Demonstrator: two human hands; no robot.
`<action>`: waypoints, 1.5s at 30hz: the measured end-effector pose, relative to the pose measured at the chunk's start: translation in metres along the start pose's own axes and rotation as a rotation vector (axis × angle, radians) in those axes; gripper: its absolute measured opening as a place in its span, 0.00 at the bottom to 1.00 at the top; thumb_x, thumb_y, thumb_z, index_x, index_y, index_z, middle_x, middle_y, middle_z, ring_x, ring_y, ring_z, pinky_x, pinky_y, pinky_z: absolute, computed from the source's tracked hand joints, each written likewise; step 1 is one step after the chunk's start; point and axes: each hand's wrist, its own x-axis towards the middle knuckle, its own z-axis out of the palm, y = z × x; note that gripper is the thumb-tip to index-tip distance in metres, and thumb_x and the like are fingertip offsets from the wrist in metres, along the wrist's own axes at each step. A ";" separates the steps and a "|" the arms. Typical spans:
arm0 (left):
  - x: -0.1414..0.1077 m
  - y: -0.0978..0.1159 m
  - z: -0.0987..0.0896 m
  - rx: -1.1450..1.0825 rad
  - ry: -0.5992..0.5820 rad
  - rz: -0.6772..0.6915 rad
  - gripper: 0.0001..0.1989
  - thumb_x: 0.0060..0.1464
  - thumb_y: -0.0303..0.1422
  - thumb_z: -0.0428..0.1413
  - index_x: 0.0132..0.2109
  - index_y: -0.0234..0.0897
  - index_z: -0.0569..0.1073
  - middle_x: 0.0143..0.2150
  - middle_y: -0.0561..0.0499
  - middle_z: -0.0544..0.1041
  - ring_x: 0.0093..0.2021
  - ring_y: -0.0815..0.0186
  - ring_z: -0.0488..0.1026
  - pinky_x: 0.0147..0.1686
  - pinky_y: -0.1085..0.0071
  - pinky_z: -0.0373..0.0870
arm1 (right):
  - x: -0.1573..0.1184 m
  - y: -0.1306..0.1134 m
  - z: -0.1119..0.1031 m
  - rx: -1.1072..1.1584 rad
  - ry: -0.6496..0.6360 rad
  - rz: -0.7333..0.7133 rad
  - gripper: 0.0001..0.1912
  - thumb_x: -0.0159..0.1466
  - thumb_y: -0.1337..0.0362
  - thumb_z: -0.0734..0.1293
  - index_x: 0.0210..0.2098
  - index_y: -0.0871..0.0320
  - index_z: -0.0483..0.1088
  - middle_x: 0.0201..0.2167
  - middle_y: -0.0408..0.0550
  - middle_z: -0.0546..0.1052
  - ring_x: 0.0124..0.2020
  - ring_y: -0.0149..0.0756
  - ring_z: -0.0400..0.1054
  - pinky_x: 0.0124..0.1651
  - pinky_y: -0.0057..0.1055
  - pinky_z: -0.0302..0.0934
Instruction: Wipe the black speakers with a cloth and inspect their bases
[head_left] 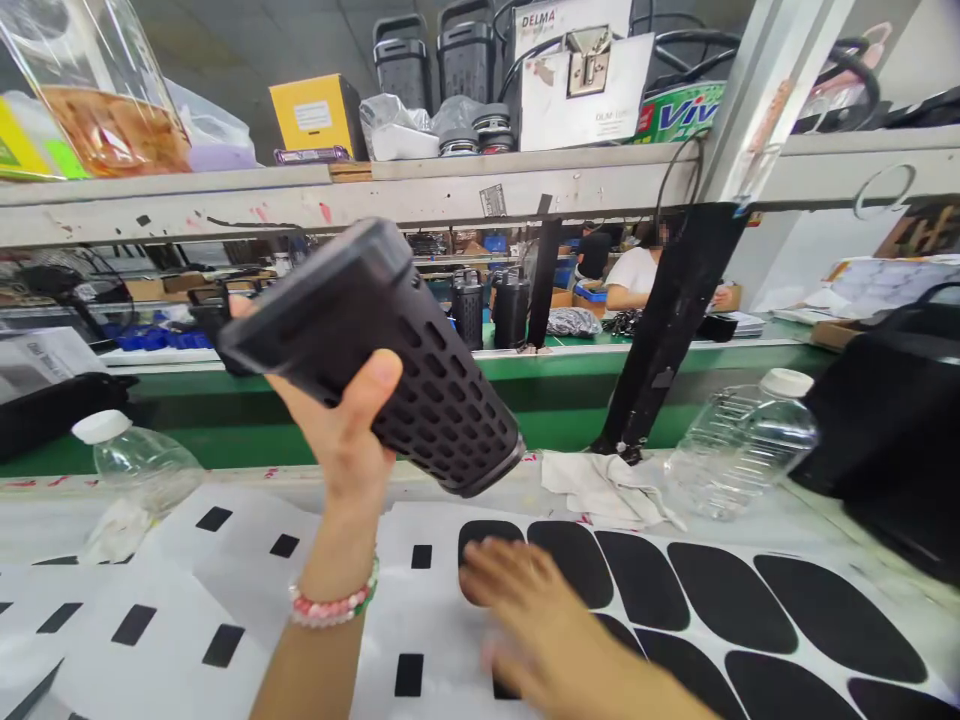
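Observation:
My left hand (352, 430) is closed around a black speaker housing (442, 400) with rows of slots in its side. It is held up and tilted, its flat end toward the upper left and its round end toward the lower right. Below and to the right, my right hand (532, 620) is blurred, with fingers stretched out and thumb apart. Its fingertips overlap a black rounded sticker (491, 535) on a white backing sheet; whether they touch it I cannot tell. More large black stickers (731, 598) lie to the right, and small black rectangles (409, 675) to the left.
Clear plastic bottles (742, 450) (142, 455) stand at both sides, with a white cloth (600, 485) between them. A dark post (660, 330) rises behind. Overhead, a shelf (420, 195) carries boxes and speaker parts. Across the green bench (555, 400) a person (634, 270) sits.

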 end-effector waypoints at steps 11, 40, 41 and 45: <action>-0.004 -0.029 -0.019 0.129 -0.116 0.081 0.52 0.45 0.42 0.69 0.69 0.65 0.45 0.72 0.63 0.49 0.73 0.54 0.48 0.72 0.54 0.51 | 0.005 0.006 0.025 0.408 -0.315 -0.168 0.14 0.69 0.67 0.60 0.53 0.53 0.66 0.53 0.45 0.75 0.53 0.38 0.67 0.58 0.38 0.60; -0.020 -0.076 -0.067 0.288 -0.416 -0.216 0.56 0.40 0.41 0.71 0.68 0.53 0.44 0.68 0.45 0.59 0.66 0.56 0.62 0.66 0.54 0.58 | 0.030 0.044 0.057 0.412 -0.201 -0.156 0.16 0.60 0.76 0.56 0.42 0.56 0.70 0.37 0.51 0.74 0.38 0.39 0.64 0.44 0.39 0.58; -0.020 -0.075 -0.067 0.290 -0.407 -0.227 0.57 0.40 0.42 0.71 0.68 0.53 0.43 0.68 0.45 0.59 0.65 0.56 0.63 0.66 0.54 0.58 | 0.031 0.044 0.055 0.404 -0.197 -0.145 0.17 0.60 0.75 0.56 0.43 0.56 0.70 0.39 0.51 0.74 0.38 0.40 0.64 0.43 0.39 0.59; -0.025 -0.071 -0.069 0.311 -0.414 -0.249 0.57 0.40 0.42 0.71 0.68 0.53 0.43 0.66 0.45 0.61 0.64 0.56 0.64 0.66 0.54 0.58 | 0.032 0.044 0.050 0.373 -0.139 -0.237 0.21 0.61 0.76 0.56 0.51 0.57 0.68 0.48 0.54 0.76 0.50 0.44 0.66 0.50 0.44 0.59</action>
